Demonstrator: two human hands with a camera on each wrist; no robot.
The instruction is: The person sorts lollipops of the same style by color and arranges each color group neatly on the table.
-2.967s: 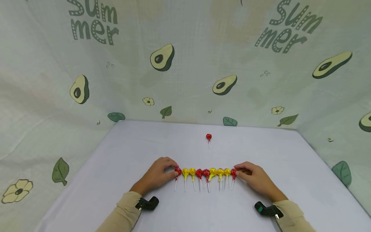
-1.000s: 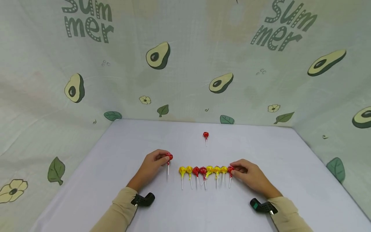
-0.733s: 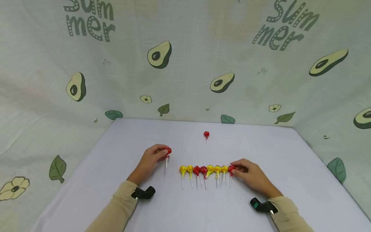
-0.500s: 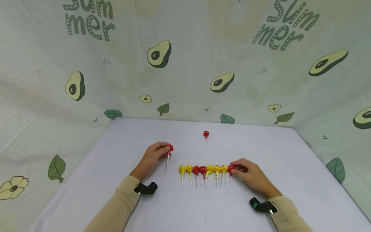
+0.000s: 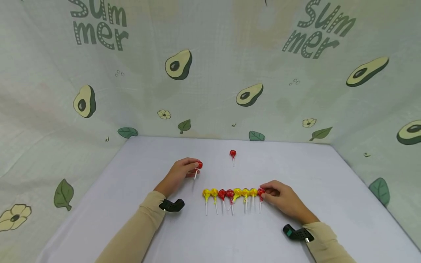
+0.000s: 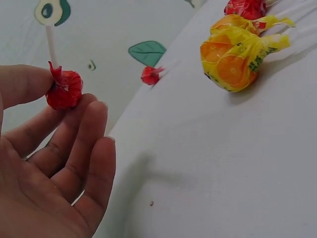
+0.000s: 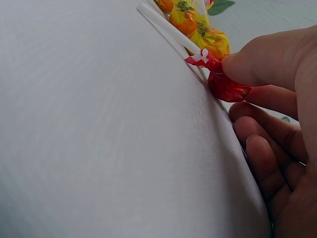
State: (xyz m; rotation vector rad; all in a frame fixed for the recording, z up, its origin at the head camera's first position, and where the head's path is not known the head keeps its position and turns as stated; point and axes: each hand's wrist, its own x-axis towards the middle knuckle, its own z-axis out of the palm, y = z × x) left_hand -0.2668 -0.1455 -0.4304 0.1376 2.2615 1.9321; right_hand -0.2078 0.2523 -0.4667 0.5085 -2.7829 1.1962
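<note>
White desk, bearing a row of eight lollipops, heads along its far side, sticks along its near side. Right hand at the row's right end, pinching the end red lollipop. Left hand beyond the row's left end, pinching a raised red lollipop between thumb and fingers. Lone red lollipop beyond the row's middle, long axis roughly square to the row, stick toward it; to the right of the left hand, the nearer of the two.
</note>
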